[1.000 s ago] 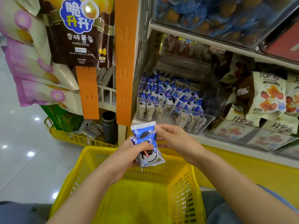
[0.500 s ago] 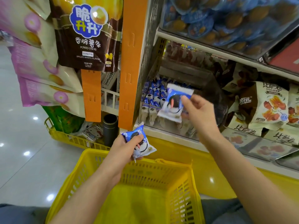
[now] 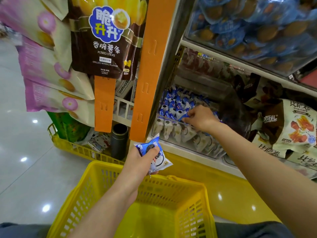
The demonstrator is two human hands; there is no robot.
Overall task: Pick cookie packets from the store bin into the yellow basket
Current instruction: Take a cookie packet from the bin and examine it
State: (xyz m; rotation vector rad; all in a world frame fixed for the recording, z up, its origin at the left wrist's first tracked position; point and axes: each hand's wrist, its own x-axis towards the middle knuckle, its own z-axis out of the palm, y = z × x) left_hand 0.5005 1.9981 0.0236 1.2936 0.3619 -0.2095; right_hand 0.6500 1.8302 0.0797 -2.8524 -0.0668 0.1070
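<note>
The person's left hand [image 3: 142,164] is clutching a small bunch of cookie packets [image 3: 155,152], fingers wrapped round them, just above the far rim of the yellow basket [image 3: 103,176]. The right hand [image 3: 201,119] is reaching into the store bin [image 3: 188,143], fingertips pinching the corner of a blue packet [image 3: 183,116] among tightly stacked neighbours. So thin a pinch is probably risking a slip, or dragging adjacent packets over the clear front wall just below it. The bunch is hanging almost over the rim, so a loosening grip could be sending a packet outside the basket.
</note>
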